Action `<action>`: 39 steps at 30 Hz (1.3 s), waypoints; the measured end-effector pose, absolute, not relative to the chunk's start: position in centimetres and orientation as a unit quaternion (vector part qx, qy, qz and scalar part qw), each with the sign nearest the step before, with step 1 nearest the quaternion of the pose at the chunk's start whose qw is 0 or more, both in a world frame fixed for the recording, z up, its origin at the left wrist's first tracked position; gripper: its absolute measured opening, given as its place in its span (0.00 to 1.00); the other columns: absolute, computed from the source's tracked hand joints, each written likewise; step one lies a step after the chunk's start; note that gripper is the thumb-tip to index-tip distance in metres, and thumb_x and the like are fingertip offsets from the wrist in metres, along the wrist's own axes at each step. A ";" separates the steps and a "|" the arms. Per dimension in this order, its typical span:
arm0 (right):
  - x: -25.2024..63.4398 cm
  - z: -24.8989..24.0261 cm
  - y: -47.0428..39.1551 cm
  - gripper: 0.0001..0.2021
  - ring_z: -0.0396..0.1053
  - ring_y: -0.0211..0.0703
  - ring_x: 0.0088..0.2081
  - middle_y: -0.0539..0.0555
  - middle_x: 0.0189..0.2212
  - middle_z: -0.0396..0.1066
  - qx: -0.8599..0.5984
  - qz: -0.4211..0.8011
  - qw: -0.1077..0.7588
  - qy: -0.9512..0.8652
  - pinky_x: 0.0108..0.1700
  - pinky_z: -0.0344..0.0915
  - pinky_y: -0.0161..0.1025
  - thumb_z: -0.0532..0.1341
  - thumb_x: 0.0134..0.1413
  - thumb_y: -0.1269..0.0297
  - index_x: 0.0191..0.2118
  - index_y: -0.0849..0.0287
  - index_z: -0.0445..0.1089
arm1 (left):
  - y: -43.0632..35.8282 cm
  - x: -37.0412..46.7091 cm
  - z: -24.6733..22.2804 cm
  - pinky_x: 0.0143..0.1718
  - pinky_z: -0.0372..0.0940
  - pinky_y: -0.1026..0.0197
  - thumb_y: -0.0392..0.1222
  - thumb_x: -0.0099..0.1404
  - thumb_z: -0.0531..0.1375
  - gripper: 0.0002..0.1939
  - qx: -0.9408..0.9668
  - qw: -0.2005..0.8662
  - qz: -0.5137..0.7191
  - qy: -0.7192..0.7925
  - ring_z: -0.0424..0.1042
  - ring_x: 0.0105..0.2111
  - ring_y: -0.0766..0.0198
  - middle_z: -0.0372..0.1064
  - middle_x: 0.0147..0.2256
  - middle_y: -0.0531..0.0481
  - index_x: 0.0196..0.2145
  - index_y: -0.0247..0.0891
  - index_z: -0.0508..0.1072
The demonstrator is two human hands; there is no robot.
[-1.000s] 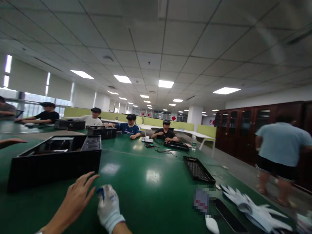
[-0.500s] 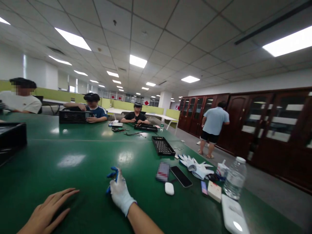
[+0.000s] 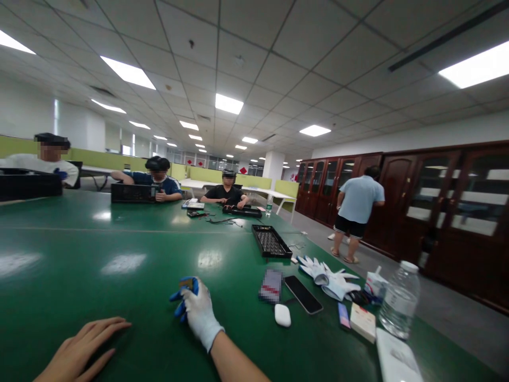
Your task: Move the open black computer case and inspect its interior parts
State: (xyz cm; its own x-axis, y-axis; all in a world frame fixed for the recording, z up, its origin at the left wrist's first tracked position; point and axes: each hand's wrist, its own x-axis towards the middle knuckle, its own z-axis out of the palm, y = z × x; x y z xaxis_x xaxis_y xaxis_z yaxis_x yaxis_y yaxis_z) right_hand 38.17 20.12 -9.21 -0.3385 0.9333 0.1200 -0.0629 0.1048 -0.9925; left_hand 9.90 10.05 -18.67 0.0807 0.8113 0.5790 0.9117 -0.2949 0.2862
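Note:
My left hand is bare and lies palm down on the green table at the lower left, fingers stretched out, holding nothing. To its right, my right hand wears a white glove with blue fingertips. Its fingers are curled around a small brownish item, too small to name, that shows between the blue fingertips. A white rounded case, a black phone and a blurred packet lie to the right of my right hand.
A black tray lies farther back. White gloves, a small box, a water bottle and a white object line the right side. Three people sit across the table; another person stands near the cabinets.
The view has shifted slightly. My right hand's fingers have curled and a small brownish item now shows in them. At the far left, the black case has moved away toward the seated person.

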 end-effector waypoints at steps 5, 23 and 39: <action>38.1 -9.4 20.0 0.05 0.70 0.35 0.22 0.49 0.29 0.76 -0.367 0.542 0.438 -0.616 0.23 0.64 0.31 0.61 0.55 0.66 0.37 0.59 0.72 | 9.5 10.6 -17.6 0.55 0.72 0.49 0.55 0.72 0.55 0.18 -0.742 0.049 -0.311 -0.593 0.73 0.59 0.51 0.74 0.59 0.52 0.56 0.60 0.76; 38.6 -8.9 19.4 0.13 0.70 0.39 0.31 0.52 0.38 0.77 -0.363 0.514 0.432 -0.646 0.30 0.66 0.35 0.58 0.48 0.73 0.42 0.58 0.71 | 8.0 11.8 -15.5 0.55 0.72 0.50 0.49 0.74 0.54 0.18 -0.745 0.042 -0.284 -0.602 0.72 0.60 0.52 0.72 0.61 0.50 0.56 0.57 0.76; 39.2 -8.9 19.7 0.25 0.69 0.42 0.37 0.47 0.34 0.69 -0.343 0.482 0.421 -0.687 0.40 0.67 0.38 0.68 0.41 0.71 0.50 0.55 0.75 | 8.2 11.6 -15.7 0.60 0.66 0.43 0.56 0.75 0.54 0.18 -0.747 -0.002 -0.291 -0.598 0.67 0.63 0.48 0.70 0.63 0.51 0.57 0.59 0.74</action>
